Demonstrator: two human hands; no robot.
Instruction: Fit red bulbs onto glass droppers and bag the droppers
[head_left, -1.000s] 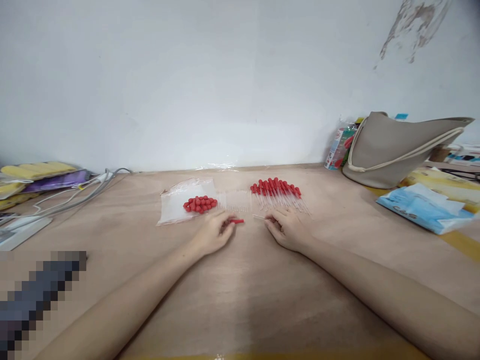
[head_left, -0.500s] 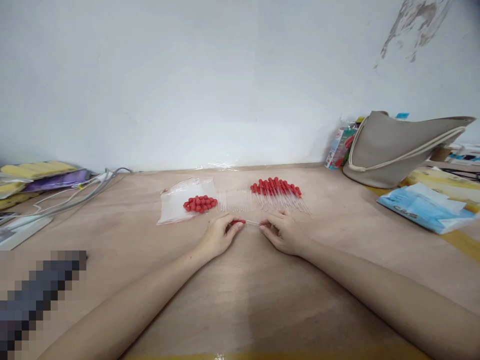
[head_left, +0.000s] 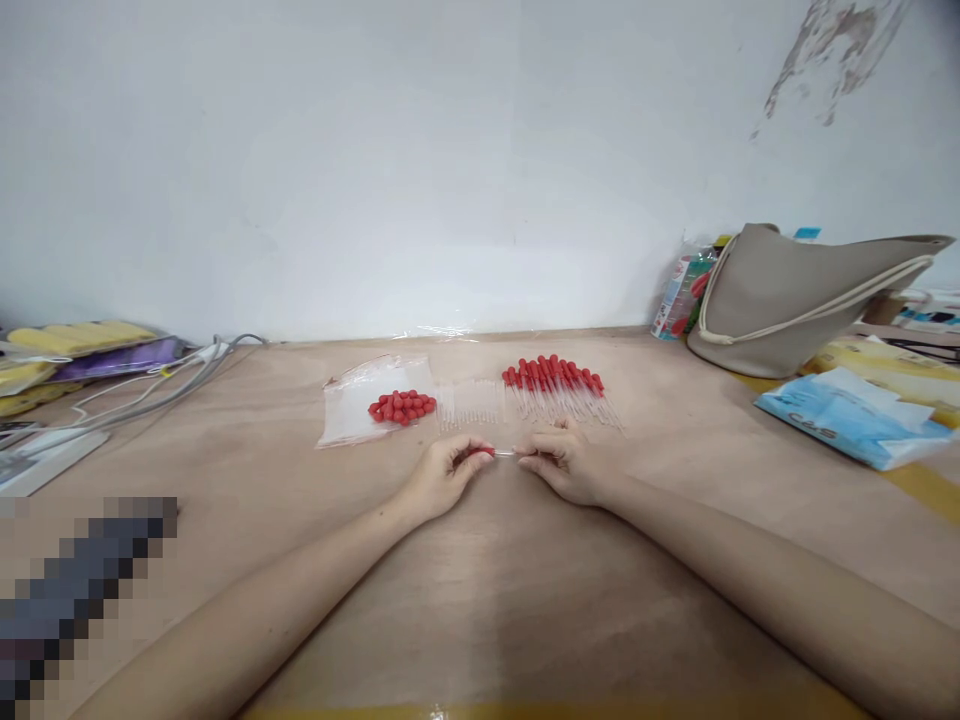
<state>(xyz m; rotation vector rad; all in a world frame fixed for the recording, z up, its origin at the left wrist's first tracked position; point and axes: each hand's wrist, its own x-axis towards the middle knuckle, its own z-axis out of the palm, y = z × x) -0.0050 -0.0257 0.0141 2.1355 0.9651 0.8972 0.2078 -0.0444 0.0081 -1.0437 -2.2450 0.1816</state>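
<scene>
My left hand pinches a red rubber dropper bulb, its open end facing right. From the other side my right hand closes on a thin clear dropper tube. The tube's left end meets the mouth of the bulb; how far in it sits I cannot tell. Behind my left hand lies a pile of loose red bulbs on a white plastic sheet or bag. A row of bare clear tubes rests beside it. Beyond my right hand are several red-topped droppers, tips toward me.
A grey bag and a plastic bottle stand at the back right, with a blue tissue pack in front. Cables and yellow packs lie on the left. A white wall borders the table's back.
The bulb and the tube have come into line, and less of the tube shows between my hands. The piles behind are unchanged.
</scene>
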